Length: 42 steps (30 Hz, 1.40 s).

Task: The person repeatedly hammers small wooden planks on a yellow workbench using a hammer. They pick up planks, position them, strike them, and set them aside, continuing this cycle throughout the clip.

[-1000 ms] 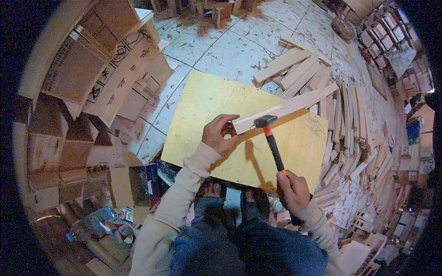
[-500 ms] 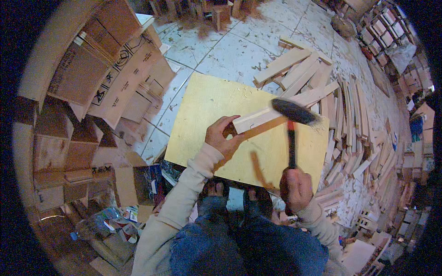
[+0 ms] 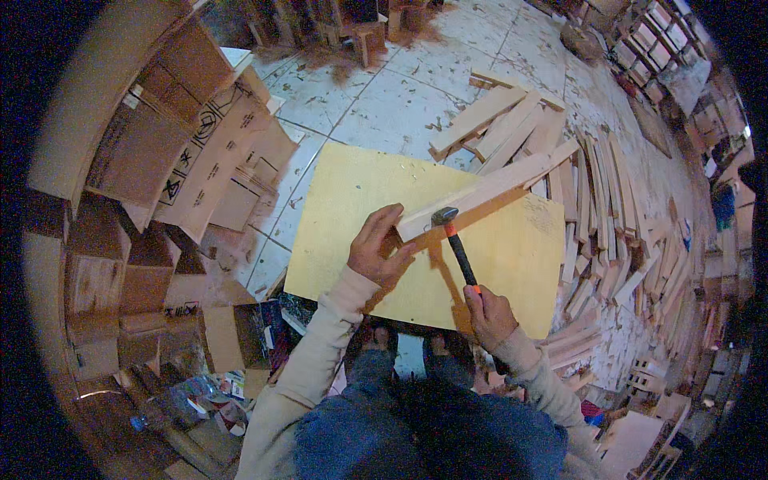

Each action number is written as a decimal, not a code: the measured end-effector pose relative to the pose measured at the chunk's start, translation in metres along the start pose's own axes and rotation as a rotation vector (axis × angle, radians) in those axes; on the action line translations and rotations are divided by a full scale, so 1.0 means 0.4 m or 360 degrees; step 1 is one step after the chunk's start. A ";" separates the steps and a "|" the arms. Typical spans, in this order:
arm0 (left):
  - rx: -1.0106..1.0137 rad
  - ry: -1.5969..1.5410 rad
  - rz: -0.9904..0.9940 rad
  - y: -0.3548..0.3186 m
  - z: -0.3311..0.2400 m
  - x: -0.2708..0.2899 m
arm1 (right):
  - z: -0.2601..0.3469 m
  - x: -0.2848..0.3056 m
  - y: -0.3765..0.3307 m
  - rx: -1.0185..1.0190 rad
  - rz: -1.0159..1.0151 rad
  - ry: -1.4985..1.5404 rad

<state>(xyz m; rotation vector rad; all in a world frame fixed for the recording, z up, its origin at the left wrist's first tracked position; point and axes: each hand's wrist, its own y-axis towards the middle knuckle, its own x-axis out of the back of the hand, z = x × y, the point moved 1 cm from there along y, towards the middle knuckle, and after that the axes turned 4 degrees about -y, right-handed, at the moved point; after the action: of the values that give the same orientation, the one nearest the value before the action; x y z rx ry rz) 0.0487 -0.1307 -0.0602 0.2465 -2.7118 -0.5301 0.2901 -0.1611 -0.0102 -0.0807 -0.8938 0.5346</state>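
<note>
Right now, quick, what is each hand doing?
Left hand: fingers spread open, pressing down the near end of the wooden slat.
Right hand: closed around the handle of the hammer.

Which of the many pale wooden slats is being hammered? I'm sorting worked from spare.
The long pale wooden slat lying diagonally across the yellow plywood board, under the hammer head; others lie on the floor.

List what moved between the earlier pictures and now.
The hammer in the right hand rose off the wooden slat, then swung back down; its head now sits on the slat. The left hand kept pressing the slat's near end on the yellow board, which stayed put.
</note>
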 end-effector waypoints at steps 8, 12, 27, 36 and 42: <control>-0.0319 0.0237 0.0103 -0.017 0.021 0.001 | 0.014 0.011 -0.008 0.0160 0.0022 -0.0019; -0.0280 0.0241 0.0049 -0.021 0.016 -0.009 | 0.045 0.035 -0.027 -0.0245 0.0056 0.0361; -0.0107 0.0230 0.0032 -0.040 0.018 -0.020 | 0.126 0.142 -0.062 0.1262 -0.0452 0.1147; -0.0015 0.0192 0.0024 -0.031 0.019 -0.017 | 0.119 0.140 -0.087 0.0591 -0.0686 0.1186; 0.0233 0.0023 0.0021 -0.036 0.003 -0.017 | 0.128 0.033 -0.026 0.0162 -0.0354 0.0041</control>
<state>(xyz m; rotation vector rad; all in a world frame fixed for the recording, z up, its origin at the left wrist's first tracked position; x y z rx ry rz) 0.0560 -0.1420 -0.0689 0.2694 -2.7389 -0.3251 0.2622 -0.1716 0.0347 0.1033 -0.8368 0.3700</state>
